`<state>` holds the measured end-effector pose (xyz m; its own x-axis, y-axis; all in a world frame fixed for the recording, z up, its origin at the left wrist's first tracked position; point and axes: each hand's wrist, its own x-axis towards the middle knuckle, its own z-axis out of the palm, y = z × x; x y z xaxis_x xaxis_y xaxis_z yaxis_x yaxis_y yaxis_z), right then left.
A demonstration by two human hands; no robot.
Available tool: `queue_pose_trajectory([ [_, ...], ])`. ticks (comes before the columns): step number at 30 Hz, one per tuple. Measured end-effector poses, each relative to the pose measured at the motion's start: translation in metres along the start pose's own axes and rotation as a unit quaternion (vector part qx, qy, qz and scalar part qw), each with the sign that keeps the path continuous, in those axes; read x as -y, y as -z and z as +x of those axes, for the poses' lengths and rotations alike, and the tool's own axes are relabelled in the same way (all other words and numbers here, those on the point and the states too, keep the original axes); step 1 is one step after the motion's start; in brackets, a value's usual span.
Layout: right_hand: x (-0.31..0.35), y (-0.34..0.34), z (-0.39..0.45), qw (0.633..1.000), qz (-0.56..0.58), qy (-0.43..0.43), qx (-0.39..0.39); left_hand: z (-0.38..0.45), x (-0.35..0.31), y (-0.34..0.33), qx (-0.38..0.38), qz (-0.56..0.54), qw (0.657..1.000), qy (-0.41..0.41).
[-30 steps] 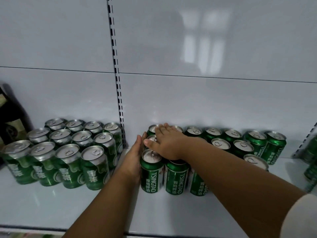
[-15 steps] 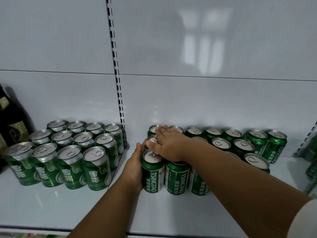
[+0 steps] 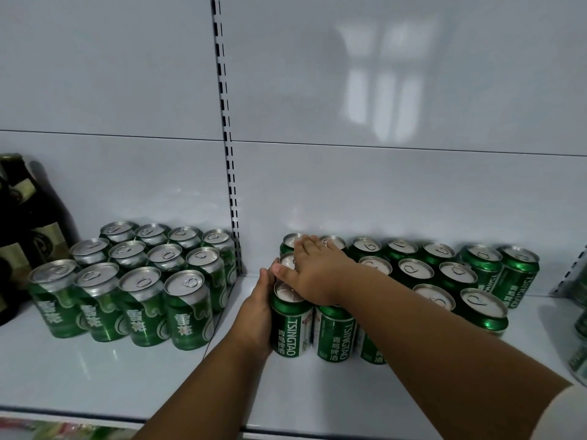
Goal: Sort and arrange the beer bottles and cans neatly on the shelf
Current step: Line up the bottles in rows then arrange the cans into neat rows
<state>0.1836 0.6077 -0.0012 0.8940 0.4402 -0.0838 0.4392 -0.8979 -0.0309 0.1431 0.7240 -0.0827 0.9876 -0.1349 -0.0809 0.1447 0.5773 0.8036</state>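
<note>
Left hand: your left hand (image 3: 258, 315) lies flat against the left side of the Tsingtao cans (image 3: 397, 281), fingers straight, palm touching the front-left can (image 3: 290, 325).
Right hand: your right hand (image 3: 317, 274) rests palm down on the tops of the leftmost cans, fingers spread and straight, reaching toward the back row.
Tsingtao cans: green, upright, packed in rows on the right section of the shelf (image 3: 95, 382), just right of the slotted upright (image 3: 227, 138). The front row runs under your right forearm; one can (image 3: 484, 311) at the right front stands slightly forward of its neighbours.
Snow cans: a second block of green cans (image 3: 133, 281) stands upright in three tidy rows on the left section, apart from your hands.
Bottles: dark bottles (image 3: 28, 223) stand at the far left, beside the Snow cans.
Right edge: more green cans (image 3: 579, 338), partly cut off.
</note>
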Motion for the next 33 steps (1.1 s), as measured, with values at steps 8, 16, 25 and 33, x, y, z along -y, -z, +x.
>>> queue_pose_trajectory([
  [8, -0.013, 0.027, -0.026, 0.995, 0.095, 0.005, -0.025, -0.015, -0.039, -0.015, -0.002, 0.243, 0.958, -0.152],
  [16, -0.049, 0.032, -0.089, 0.995, 0.081, 0.053, -0.011, -0.042, -0.06, 0.005, 0.077, 0.709, 0.655, -0.25],
  [25, -0.051, 0.014, -0.087, 0.992, 0.091, 0.055, -0.064, -0.047, -0.049, -0.001, 0.017, 0.749, 0.589, -0.304],
  [33, -0.061, 0.024, -0.102, 0.998, 0.034, 0.012, -0.049, -0.046, -0.061, -0.025, 0.068, 0.785, 0.538, -0.3],
])
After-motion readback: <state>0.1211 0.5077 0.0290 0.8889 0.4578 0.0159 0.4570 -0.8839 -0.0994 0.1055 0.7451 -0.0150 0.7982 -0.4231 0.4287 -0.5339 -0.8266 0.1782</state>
